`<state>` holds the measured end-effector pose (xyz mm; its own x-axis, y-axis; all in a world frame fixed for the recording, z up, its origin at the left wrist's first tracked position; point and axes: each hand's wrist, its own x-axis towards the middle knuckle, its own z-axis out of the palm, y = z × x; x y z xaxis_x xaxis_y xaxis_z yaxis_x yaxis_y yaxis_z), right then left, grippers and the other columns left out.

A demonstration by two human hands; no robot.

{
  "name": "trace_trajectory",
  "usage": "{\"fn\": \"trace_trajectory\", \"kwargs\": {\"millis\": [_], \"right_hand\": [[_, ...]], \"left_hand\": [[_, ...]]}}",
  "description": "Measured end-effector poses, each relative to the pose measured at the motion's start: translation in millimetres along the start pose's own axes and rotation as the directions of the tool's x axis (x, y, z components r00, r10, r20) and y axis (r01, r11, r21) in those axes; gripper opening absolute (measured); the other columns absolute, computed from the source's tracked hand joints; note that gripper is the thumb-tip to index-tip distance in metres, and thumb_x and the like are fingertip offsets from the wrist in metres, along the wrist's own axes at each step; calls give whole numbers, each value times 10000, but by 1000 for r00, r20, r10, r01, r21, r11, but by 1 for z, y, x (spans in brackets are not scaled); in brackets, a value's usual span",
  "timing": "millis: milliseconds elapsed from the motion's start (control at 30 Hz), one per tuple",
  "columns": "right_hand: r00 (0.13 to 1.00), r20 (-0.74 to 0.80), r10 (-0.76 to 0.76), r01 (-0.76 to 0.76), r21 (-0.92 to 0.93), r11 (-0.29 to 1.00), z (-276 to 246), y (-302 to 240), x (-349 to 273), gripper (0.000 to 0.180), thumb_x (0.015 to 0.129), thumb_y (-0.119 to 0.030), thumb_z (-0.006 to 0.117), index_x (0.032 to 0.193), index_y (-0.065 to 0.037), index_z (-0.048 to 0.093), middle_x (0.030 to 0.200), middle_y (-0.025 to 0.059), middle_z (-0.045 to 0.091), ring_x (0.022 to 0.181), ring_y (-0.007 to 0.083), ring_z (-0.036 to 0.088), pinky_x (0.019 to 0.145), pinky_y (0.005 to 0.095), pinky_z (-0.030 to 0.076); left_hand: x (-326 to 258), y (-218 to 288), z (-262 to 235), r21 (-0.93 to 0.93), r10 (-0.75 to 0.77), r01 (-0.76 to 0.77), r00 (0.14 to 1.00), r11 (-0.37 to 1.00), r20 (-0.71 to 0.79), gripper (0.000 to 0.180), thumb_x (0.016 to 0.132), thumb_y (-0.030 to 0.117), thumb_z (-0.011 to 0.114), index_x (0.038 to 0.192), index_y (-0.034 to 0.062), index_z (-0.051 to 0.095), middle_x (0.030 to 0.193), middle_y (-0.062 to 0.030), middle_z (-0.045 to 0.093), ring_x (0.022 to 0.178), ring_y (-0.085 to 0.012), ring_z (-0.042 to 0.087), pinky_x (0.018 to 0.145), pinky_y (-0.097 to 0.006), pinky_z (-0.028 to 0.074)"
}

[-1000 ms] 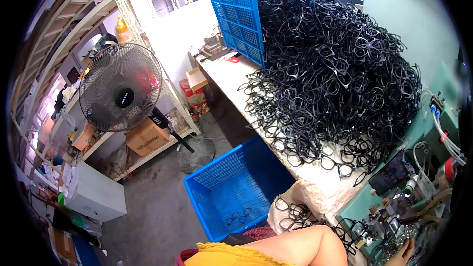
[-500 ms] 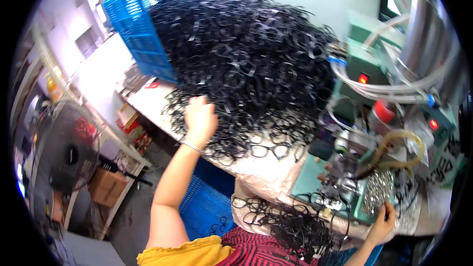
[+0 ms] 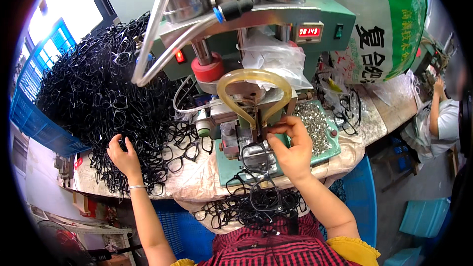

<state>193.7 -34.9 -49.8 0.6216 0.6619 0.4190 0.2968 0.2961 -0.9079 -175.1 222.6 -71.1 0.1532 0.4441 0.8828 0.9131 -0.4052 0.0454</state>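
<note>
My left hand (image 3: 124,156), thumb and fingers apart, is at the front edge of a large heap of black eyeglass frames (image 3: 106,88); I see nothing held in it. My right hand (image 3: 294,151) reaches in beside the tool head (image 3: 258,127) of a green press machine (image 3: 329,19). Its thumb and fingers come together in a pinch; what lies between them is too small to make out. Just left of those fingertips, a black eyeglass frame (image 3: 253,167) sits at the tooling. A yellowish tube loop (image 3: 228,76) curves over this spot.
Small shiny metal parts (image 3: 311,123) fill a green tray at the press's right. More frames (image 3: 246,209) lie at my lap. A blue crate (image 3: 47,123) borders the heap. A large printed sack (image 3: 379,29) stands behind; another person (image 3: 441,118) sits far right.
My view has swung right, centring the press. My right hand has moved from the tray of metal parts to the tool head. My left hand has opened beside the heap.
</note>
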Motion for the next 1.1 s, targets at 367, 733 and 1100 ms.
{"fn": "trace_trajectory", "kwargs": {"millis": [367,733,1100], "right_hand": [[976,147,158,-206,418,884,11,-38,-14,610,866,47,637,1412,44,365,1278,175,599,1105,217,623,994,339,466],[997,-67,-29,-39,-822,568,-118,24,-56,288,761,-103,755,1034,-41,688,931,96,646,933,305,577,825,426,454],[959,-79,-271,78,-847,525,-78,54,-5,83,755,-102,704,787,-60,639,821,109,603,874,339,551,754,457,451]], "left_hand": [[-27,139,-17,-479,0,289,857,829,516,187,794,7,695,970,51,651,952,-114,625,893,-313,607,811,-391,493],[-71,129,18,-194,118,-1,798,981,591,134,743,119,726,801,30,643,1044,-122,619,958,-315,588,814,-414,506],[-20,181,-85,-478,-20,514,666,-712,746,178,978,151,542,1103,37,594,973,-122,636,795,-266,663,719,-310,541]]}}
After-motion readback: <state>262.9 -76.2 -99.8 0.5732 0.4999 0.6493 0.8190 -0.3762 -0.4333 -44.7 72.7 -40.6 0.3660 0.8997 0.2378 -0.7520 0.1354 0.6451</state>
